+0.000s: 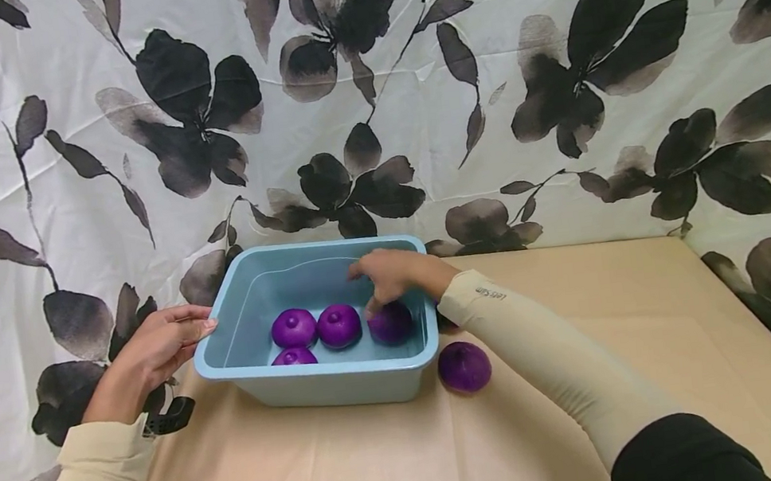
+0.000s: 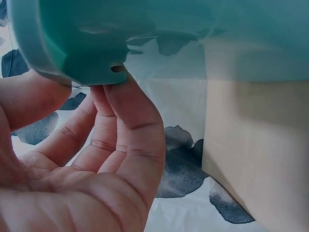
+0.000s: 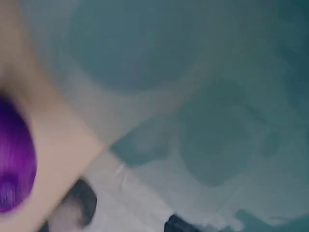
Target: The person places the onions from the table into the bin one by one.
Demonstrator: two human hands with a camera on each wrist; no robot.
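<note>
A light blue plastic tub (image 1: 329, 372) stands on the table with several purple onions (image 1: 293, 328) inside. My left hand (image 1: 156, 349) pinches the tub's left rim between thumb and fingers; the left wrist view shows the fingertips at the edge of its wall (image 2: 91, 63). Inside the tub, toward its right end, my right hand (image 1: 393, 276) is over another onion (image 1: 390, 324), index finger stretched out and thumb at the onion's top. The remaining fingers of this hand are hidden. The blurred right wrist view shows the tub's wall (image 3: 217, 111) but no hand.
Just right of the tub, a purple onion (image 1: 464, 367) sits on the tan tabletop (image 1: 356, 469), and a further one (image 1: 448, 323) peeks out from beneath the right forearm. A white cloth with dark flowers (image 1: 445, 137) hangs behind the table and along its left side.
</note>
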